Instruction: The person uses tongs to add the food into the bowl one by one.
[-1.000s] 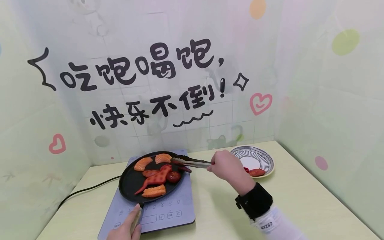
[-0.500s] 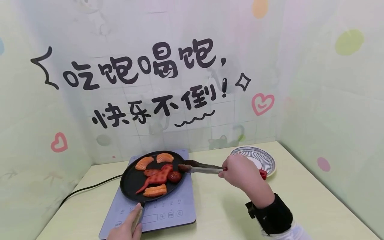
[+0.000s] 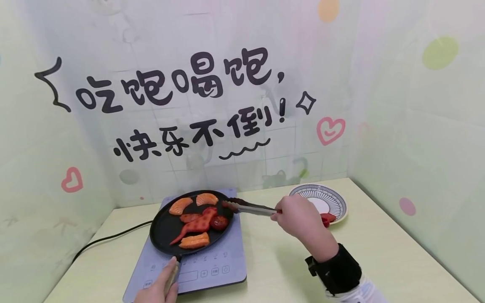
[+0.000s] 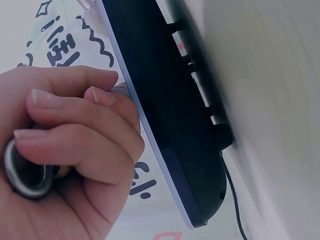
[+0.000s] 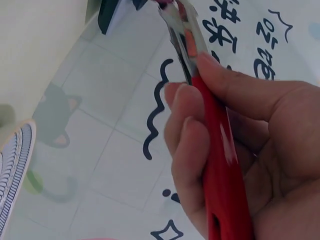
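Note:
My left hand point(image 3: 161, 284) grips the handle point(image 3: 171, 277) of a round black frying pan point(image 3: 164, 231); in the left wrist view the fingers of the hand point(image 4: 80, 120) curl round it, its metal ring end showing. In my right hand point(image 3: 301, 216) are metal tongs point(image 3: 255, 208), whose red handles point(image 5: 225, 165) show in the right wrist view. Their tips are over the pan's right edge; whether they pinch anything is unclear. The pan holds orange salmon-like slices point(image 3: 206, 199), a red spotted squid-like piece point(image 3: 198, 223), a dark red round piece point(image 3: 219, 223) and an orange block point(image 3: 194, 240).
Beneath the pan is a grey-blue induction cooker point(image 3: 227, 252), with a black cable point(image 3: 113, 237) running left. A patterned plate point(image 3: 335, 198) stands behind my right hand, with a red food piece point(image 3: 329, 217) on it. A printed curtain point(image 3: 246, 176) closes off the back.
My right hand and the tongs have moved right, then slightly back left; the tips have left the upper right salmon slice for the pan's right edge. The left hand keeps its grip.

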A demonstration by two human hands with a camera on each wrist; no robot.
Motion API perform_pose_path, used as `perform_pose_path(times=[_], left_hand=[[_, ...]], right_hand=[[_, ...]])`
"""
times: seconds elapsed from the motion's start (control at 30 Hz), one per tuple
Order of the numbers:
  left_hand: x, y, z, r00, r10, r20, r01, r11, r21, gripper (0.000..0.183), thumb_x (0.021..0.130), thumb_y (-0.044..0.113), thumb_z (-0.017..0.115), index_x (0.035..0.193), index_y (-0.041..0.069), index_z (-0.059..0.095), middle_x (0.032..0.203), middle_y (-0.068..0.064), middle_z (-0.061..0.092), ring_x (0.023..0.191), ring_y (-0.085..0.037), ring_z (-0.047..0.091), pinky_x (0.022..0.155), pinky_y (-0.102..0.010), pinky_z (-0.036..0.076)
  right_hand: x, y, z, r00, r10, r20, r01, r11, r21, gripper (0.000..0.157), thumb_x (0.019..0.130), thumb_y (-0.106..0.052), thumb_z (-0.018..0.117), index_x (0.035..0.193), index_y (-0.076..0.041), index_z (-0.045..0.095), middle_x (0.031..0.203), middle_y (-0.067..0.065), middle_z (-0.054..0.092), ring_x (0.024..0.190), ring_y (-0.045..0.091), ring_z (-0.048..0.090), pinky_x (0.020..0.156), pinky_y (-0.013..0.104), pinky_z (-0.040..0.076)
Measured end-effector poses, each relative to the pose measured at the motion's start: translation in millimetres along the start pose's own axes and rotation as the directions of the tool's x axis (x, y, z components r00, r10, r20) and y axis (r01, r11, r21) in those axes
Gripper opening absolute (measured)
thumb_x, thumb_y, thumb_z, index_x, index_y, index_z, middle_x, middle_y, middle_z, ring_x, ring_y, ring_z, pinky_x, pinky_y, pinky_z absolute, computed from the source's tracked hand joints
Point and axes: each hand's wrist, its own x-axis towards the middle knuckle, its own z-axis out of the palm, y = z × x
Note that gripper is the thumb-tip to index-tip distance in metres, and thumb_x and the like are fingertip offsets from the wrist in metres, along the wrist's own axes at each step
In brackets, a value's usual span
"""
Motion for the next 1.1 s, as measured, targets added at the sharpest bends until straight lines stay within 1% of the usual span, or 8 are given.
perform_pose_path(times=[0.17, 0.27, 0.4, 0.53, 0.67, 0.8, 0.93, 1.1], left_hand=[[-2.5, 2.7, -2.8, 1.0, -0.015, 0.006, 0.015, 1.0, 0.003, 0.062, 0.099, 0.028, 0.07, 0.155, 0.011, 0.052, 0.087, -0.024, 0.071, 0.066, -0.025, 0.058, 0.069, -0.044, 0.053], [-2.1, 3.0, -3.1, 1.0, -0.014, 0.0, 0.014, 1.0, 0.001, 0.062, 0.099, 0.028, 0.07, 0.155, 0.011, 0.052, 0.087, -0.024, 0.07, 0.066, -0.025, 0.057, 0.068, -0.044, 0.053], [-0.6, 0.9, -1.5, 1.0, 0.0, -0.005, 0.0, 1.0, -0.003, 0.062, 0.098, 0.028, 0.071, 0.155, 0.011, 0.052, 0.088, -0.025, 0.071, 0.066, -0.025, 0.058, 0.068, -0.044, 0.053], [-0.1, -1.8, 1.0, 0.999, 0.024, -0.02, -0.025, 1.0, -0.012, 0.062, 0.097, 0.027, 0.072, 0.154, 0.01, 0.053, 0.088, -0.024, 0.072, 0.065, -0.023, 0.058, 0.069, -0.045, 0.055], [-0.3, -3.5, 3.9, 0.998, 0.04, -0.045, -0.041, 0.999, -0.019, 0.062, 0.096, 0.026, 0.074, 0.153, 0.01, 0.054, 0.084, -0.022, 0.071, 0.063, -0.022, 0.057, 0.067, -0.043, 0.054], [-0.1, -4.3, 4.3, 0.999, 0.039, -0.037, -0.039, 0.999, -0.02, 0.063, 0.096, 0.026, 0.074, 0.154, 0.01, 0.053, 0.085, -0.022, 0.071, 0.063, -0.022, 0.057, 0.067, -0.042, 0.053], [-0.3, -4.9, 4.5, 0.999, 0.038, -0.033, -0.039, 0.999, -0.027, 0.063, 0.096, 0.026, 0.074, 0.154, 0.01, 0.053, 0.085, -0.022, 0.071, 0.063, -0.022, 0.056, 0.066, -0.042, 0.053], [-0.2, -4.4, 3.6, 1.0, 0.026, -0.011, -0.026, 1.0, -0.017, 0.063, 0.098, 0.028, 0.072, 0.155, 0.011, 0.051, 0.088, -0.025, 0.072, 0.064, -0.024, 0.057, 0.066, -0.043, 0.052]], right_hand=[[2.4, -9.1, 14.6, 0.997, -0.015, -0.077, 0.019, 0.999, 0.049, 0.025, 0.091, -0.026, 0.084, 0.071, -0.018, 0.072, 0.061, -0.006, 0.057, 0.06, 0.015, 0.05, 0.056, 0.031, 0.038], [2.0, -14.4, 25.4, 0.993, -0.032, -0.116, 0.037, 0.999, 0.04, 0.024, 0.091, -0.026, 0.084, 0.072, -0.018, 0.073, 0.061, -0.006, 0.058, 0.059, 0.014, 0.05, 0.055, 0.031, 0.039], [0.5, -19.0, 40.1, 0.984, -0.054, -0.169, 0.047, 0.998, -0.041, 0.026, 0.09, -0.027, 0.085, 0.07, -0.019, 0.071, 0.062, -0.005, 0.061, 0.058, 0.015, 0.055, 0.053, 0.033, 0.042], [-2.3, -21.7, 51.7, 0.97, -0.1, -0.22, 0.061, 0.982, -0.177, 0.023, 0.087, -0.028, 0.087, 0.071, -0.019, 0.073, 0.062, -0.004, 0.061, 0.056, 0.018, 0.059, 0.05, 0.035, 0.044], [-4.3, -23.5, 55.4, 0.966, -0.123, -0.229, 0.067, 0.969, -0.239, 0.022, 0.086, -0.031, 0.088, 0.073, -0.018, 0.074, 0.062, -0.004, 0.058, 0.055, 0.019, 0.06, 0.049, 0.035, 0.044], [-3.7, -23.2, 47.9, 0.981, -0.077, -0.179, 0.05, 0.987, -0.152, 0.025, 0.086, -0.032, 0.088, 0.071, -0.019, 0.073, 0.063, -0.004, 0.061, 0.058, 0.017, 0.06, 0.052, 0.035, 0.045], [-4.4, -20.9, 32.8, 0.99, -0.048, -0.135, 0.045, 0.999, -0.029, 0.027, 0.088, -0.03, 0.086, 0.069, -0.02, 0.069, 0.061, -0.006, 0.058, 0.057, 0.014, 0.053, 0.053, 0.032, 0.04], [-5.3, -19.0, 19.7, 0.994, -0.026, -0.109, 0.029, 0.999, 0.025, 0.023, 0.09, -0.027, 0.085, 0.072, -0.019, 0.072, 0.061, -0.007, 0.056, 0.057, 0.013, 0.049, 0.055, 0.03, 0.038]])
